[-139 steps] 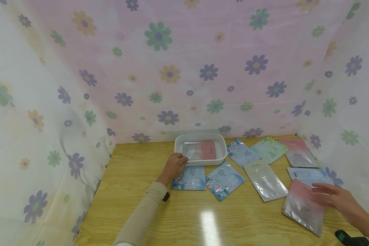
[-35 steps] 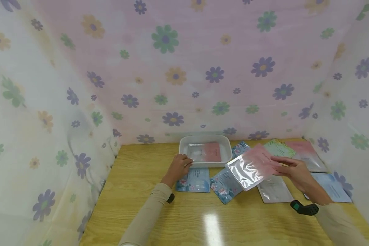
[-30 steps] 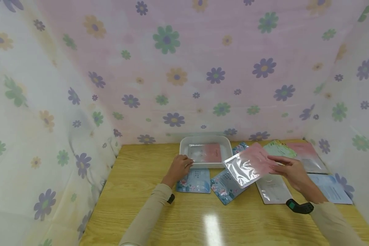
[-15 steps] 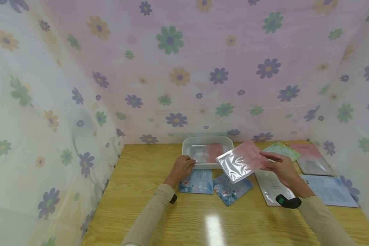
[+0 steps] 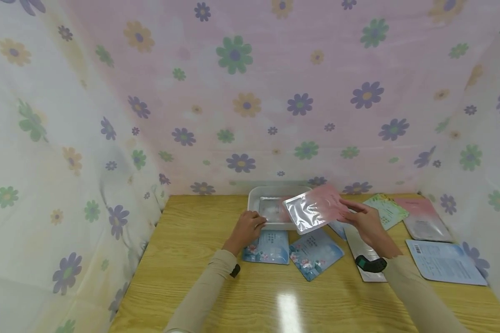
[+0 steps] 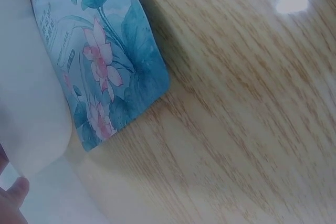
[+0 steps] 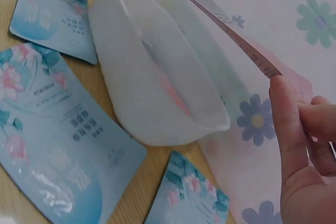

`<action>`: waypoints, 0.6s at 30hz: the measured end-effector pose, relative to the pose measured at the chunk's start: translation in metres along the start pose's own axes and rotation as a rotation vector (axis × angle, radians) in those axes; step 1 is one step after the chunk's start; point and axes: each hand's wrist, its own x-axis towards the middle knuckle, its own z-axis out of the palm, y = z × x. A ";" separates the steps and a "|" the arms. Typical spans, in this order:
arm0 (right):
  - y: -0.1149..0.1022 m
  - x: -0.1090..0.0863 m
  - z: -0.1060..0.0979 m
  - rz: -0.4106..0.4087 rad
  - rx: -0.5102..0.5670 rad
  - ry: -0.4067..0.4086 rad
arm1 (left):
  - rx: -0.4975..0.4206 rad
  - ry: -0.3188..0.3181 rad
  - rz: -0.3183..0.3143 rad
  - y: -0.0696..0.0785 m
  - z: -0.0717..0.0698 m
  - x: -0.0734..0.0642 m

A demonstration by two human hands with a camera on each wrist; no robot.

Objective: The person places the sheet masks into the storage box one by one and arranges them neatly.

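Our left hand (image 5: 246, 228) pinches the rim of one white oblong plastic tub (image 5: 280, 226) by the tabletop's (image 5: 200, 249) back edge; one pink-and-silver foil sachet (image 5: 270, 209) lies inside. Our right hand (image 5: 367, 225), thumb against fingers, holds a second foil sachet (image 5: 312, 210) above. Seven more reach toward the right edge: three blue floral (image 5: 316, 254), one pale blue (image 5: 446, 262), one green (image 5: 386, 210), one beige (image 5: 358, 240), one pink-and-silver (image 5: 426, 221).

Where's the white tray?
In the head view, the white tray sits at the back of the table, near its middle; the left hand pinches its front-left rim, and a blue floral packet lies in front.
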 end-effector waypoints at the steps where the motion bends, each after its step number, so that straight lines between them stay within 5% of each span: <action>1: 0.001 0.003 0.003 0.003 0.008 0.005 | 0.000 -0.001 -0.001 0.000 0.000 0.000; 18: 0.025 0.042 0.040 0.081 0.050 0.173 | -0.020 0.009 -0.003 0.000 -0.001 0.000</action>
